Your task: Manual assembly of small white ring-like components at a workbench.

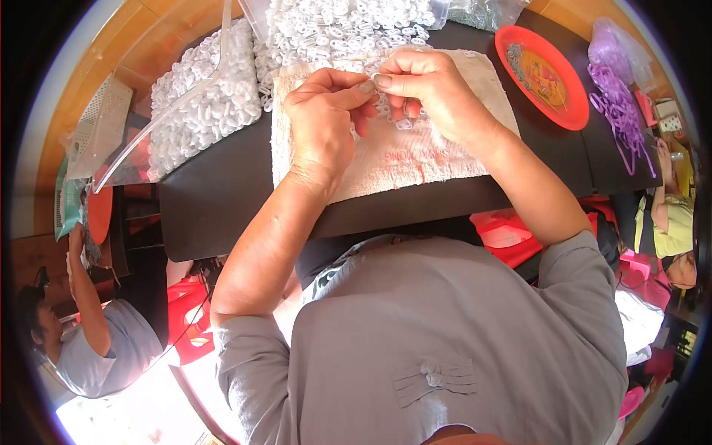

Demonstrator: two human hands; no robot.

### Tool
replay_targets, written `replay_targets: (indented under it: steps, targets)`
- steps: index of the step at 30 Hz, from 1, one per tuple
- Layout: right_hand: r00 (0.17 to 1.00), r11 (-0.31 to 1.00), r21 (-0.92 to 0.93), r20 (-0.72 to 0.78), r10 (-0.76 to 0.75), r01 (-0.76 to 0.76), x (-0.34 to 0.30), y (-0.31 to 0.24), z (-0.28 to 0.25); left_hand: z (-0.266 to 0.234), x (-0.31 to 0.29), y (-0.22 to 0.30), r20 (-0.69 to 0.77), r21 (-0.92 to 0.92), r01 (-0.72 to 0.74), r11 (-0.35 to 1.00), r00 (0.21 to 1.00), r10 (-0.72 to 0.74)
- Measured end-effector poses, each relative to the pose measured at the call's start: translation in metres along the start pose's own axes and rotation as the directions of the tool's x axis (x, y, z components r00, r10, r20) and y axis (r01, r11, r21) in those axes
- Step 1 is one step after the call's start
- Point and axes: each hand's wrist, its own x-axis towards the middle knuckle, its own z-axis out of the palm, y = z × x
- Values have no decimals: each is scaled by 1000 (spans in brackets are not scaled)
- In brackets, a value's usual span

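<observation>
My left hand [320, 122] and my right hand [439, 93] meet over a cream towel [452, 159] laid on the dark table. The thumb and finger of each are pinched together, tip to tip. Whatever sits between them is too small and covered to make out. Under my right fingers, several small whitish oval rings [403, 124] lie on the towel. Just beyond the hands, a large heap of similar white rings [326, 30] reaches the towel's far edge.
A clear plastic bin [204, 107] full of white rings stands at left. At right are a red oval tray [512, 44] with metal bits and purple ribbon [619, 104]. Other people sit to the left [115, 348] and right [675, 222]. Red stools [189, 319] stand below.
</observation>
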Motion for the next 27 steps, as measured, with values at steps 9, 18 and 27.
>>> replay_targets:
  steps: [9,18,27]
  targets:
    - [999,1000,4,-29,-25,25,-1,-1,-10,-3,3,2,118,-18,-8,1000,993,10]
    - [998,995,-69,-10,-69,68,-2,-3,-13,-3,3,2,125,0,-13,1000,992,13]
    - [999,999,21,-27,-40,40,0,2,-7,-1,0,-1,77,-4,-29,1000,997,29]
